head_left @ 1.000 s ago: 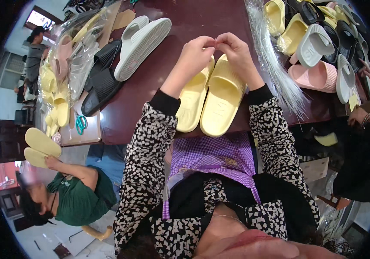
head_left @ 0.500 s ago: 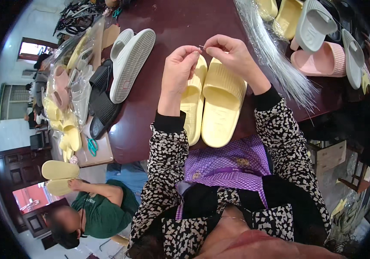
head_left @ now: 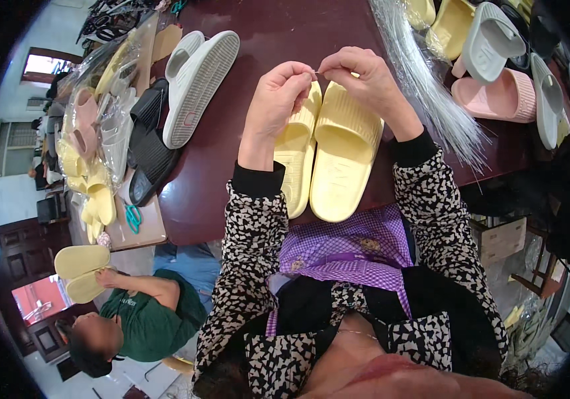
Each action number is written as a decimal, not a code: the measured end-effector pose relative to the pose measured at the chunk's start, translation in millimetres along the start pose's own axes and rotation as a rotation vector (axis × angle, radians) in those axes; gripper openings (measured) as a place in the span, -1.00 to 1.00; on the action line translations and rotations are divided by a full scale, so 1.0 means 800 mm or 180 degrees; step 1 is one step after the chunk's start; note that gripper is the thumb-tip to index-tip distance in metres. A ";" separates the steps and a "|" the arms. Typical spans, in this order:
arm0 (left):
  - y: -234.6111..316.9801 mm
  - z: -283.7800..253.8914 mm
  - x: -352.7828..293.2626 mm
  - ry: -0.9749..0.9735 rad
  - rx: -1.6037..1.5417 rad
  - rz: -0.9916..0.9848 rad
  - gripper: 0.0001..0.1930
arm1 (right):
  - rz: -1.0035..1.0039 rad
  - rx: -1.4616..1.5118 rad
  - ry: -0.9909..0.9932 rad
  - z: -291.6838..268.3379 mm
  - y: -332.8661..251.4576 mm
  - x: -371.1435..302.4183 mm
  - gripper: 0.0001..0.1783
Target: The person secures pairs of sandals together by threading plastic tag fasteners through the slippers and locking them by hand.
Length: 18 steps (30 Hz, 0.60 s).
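A pair of pale yellow slide slippers lies side by side in front of me, toes pointing away: the right slipper (head_left: pixel 340 176) shows its insole, and the left slipper (head_left: pixel 296 169) is partly covered by my hand and wrist. Above their toe ends, my left hand (head_left: pixel 277 100) and my right hand (head_left: pixel 369 85) meet fingertip to fingertip, each closed in a pinch. Between the tips runs a short thin strand (head_left: pixel 317 72), too fine to make out well. Whether it passes through the slippers is hidden by my fingers.
A bundle of clear plastic strands (head_left: pixel 431 106) lies right of my right hand, beside grey, yellow and pink slippers (head_left: pixel 494 94). Left are a white slipper pair (head_left: pixel 202 90), black slippers (head_left: pixel 152 149), bagged slippers and teal scissors (head_left: pixel 133 218). A co-worker (head_left: pixel 155 309) holds yellow slippers.
Both hands stay pinched over the slippers' toe ends, with only a slight shift of the fingertips. The whole view has tilted a little.
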<state>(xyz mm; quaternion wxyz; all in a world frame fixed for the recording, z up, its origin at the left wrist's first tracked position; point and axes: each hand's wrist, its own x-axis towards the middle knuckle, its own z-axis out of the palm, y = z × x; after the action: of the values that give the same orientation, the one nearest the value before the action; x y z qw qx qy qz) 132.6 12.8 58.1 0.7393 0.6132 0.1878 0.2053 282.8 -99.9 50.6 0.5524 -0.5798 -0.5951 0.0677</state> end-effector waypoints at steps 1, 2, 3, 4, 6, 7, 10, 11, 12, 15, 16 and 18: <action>0.001 0.000 0.000 0.0004 0.0018 -0.0029 -0.92 | -0.0071 -0.0063 -0.0011 0.000 0.000 0.000 -0.92; 0.002 0.000 -0.001 0.0007 0.0036 -0.0058 -0.92 | -0.0143 -0.0125 -0.0022 0.000 -0.001 0.001 -0.92; 0.002 0.000 -0.001 0.0009 0.0031 -0.0061 -0.92 | -0.0139 -0.0125 -0.0028 0.000 0.000 0.000 -0.92; 0.002 -0.001 -0.001 -0.0011 0.0008 -0.0086 -0.92 | -0.0088 -0.0071 0.0010 0.000 0.001 0.000 -0.92; 0.003 -0.002 -0.001 -0.0051 -0.0037 -0.0136 -0.91 | 0.0012 0.0036 0.0084 0.000 0.002 -0.001 -0.93; 0.003 -0.002 -0.001 -0.0047 -0.0041 -0.0137 -0.91 | 0.0014 0.0037 0.0079 0.001 0.001 -0.001 -0.93; 0.004 -0.002 -0.001 -0.0108 -0.0052 -0.0127 -0.91 | -0.0026 0.0075 0.0023 0.002 0.000 -0.002 -0.93; 0.003 -0.003 -0.001 -0.0105 -0.0054 -0.0128 -0.91 | -0.0026 0.0076 0.0019 0.002 0.000 -0.002 -0.93; 0.002 -0.004 -0.001 -0.0116 -0.0060 -0.0121 -0.91 | 0.0004 0.0076 0.0020 0.002 0.001 -0.002 -0.93; 0.003 -0.004 -0.001 -0.0140 -0.0065 -0.0105 -0.91 | 0.0063 0.0078 0.0026 0.003 0.002 -0.002 -0.93; 0.003 -0.004 -0.001 -0.0138 -0.0066 -0.0113 -0.90 | 0.0047 0.0086 0.0029 0.003 0.001 -0.003 -0.93; 0.003 -0.004 -0.001 -0.0132 -0.0068 -0.0128 -0.90 | 0.0014 0.0104 0.0034 0.003 0.000 -0.002 -0.93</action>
<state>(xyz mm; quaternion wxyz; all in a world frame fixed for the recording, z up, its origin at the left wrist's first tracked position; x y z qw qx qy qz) 130.3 15.6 59.8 0.7535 0.6055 0.1825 0.1796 280.8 -100.1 48.4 0.5648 -0.5724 -0.5896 0.0755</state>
